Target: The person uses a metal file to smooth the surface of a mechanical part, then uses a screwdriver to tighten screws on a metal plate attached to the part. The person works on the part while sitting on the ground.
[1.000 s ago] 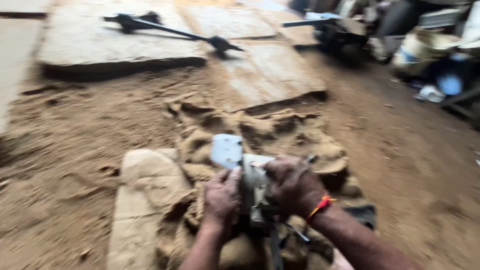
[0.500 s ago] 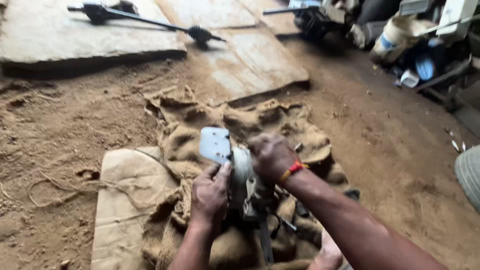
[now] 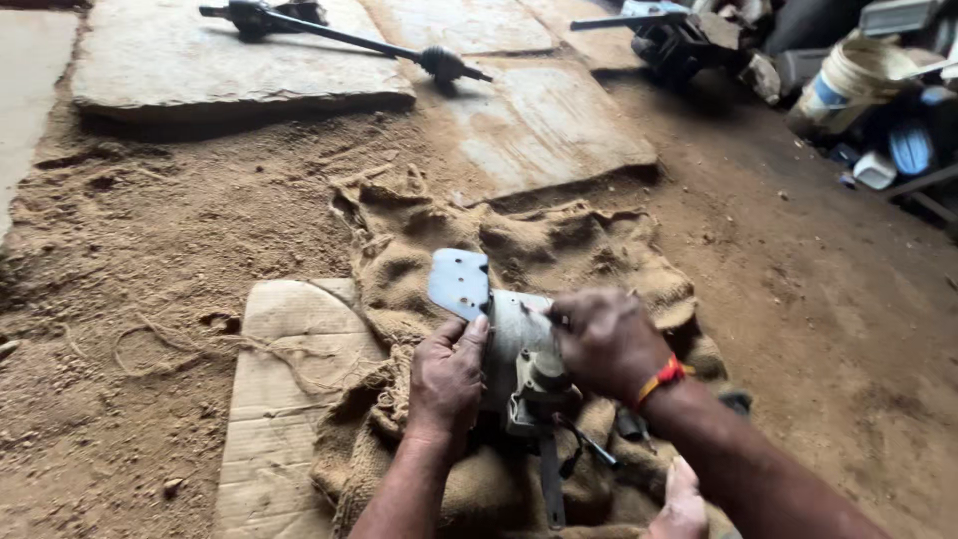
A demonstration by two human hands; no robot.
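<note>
On a burlap sack spread over dirt, a grey metal motor unit is gripped from both sides: the left hand is closed on its left flank, the right hand clasped over its top.

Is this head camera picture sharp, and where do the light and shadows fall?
Head view: soft daylight, no glare; the metal part and both hands, left hand and right hand, look fairly sharp; the top right corner by the bucket lies in shade; a stone slab casts a dark edge shadow.
</note>
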